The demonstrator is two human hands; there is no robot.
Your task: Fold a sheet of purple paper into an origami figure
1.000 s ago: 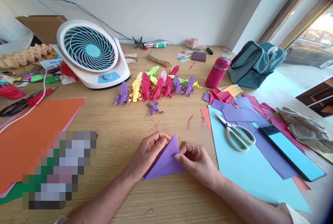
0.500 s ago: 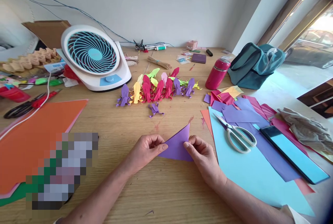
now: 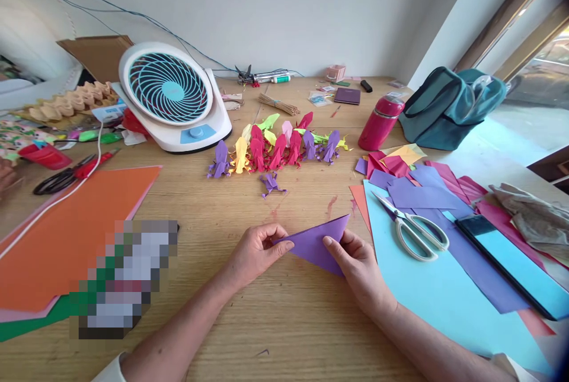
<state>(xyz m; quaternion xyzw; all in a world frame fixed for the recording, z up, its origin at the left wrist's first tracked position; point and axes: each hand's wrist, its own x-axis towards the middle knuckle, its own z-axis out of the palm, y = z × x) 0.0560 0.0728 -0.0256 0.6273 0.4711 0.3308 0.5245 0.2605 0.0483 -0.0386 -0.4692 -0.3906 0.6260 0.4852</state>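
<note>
Between my hands is a purple sheet of paper (image 3: pixel 315 247), folded into a triangle and lifted just off the wooden table. My left hand (image 3: pixel 262 249) pinches its left corner between thumb and fingers. On the other side my right hand (image 3: pixel 358 266) grips the right part, thumb on the front face and fingers behind. Beyond them lies a small purple folded-paper figure (image 3: pixel 272 183). Behind that stands a cluster of folded-paper figures (image 3: pixel 278 150) in red, yellow, green, pink and purple.
White-handled scissors (image 3: pixel 418 231) and a phone (image 3: pixel 511 263) rest on coloured paper (image 3: pixel 448 305) at the right. A red bottle (image 3: pixel 381 124) and teal bag (image 3: pixel 453 109) stand behind. At left are a fan (image 3: pixel 171 92), orange sheets (image 3: pixel 66 222) and black-and-red scissors (image 3: pixel 66 175).
The purple triangle has tilted, its upper tip swinging to the right. My right hand has shifted slightly right with it. The whole view has moved a little, and a person's hand shows at the far left.
</note>
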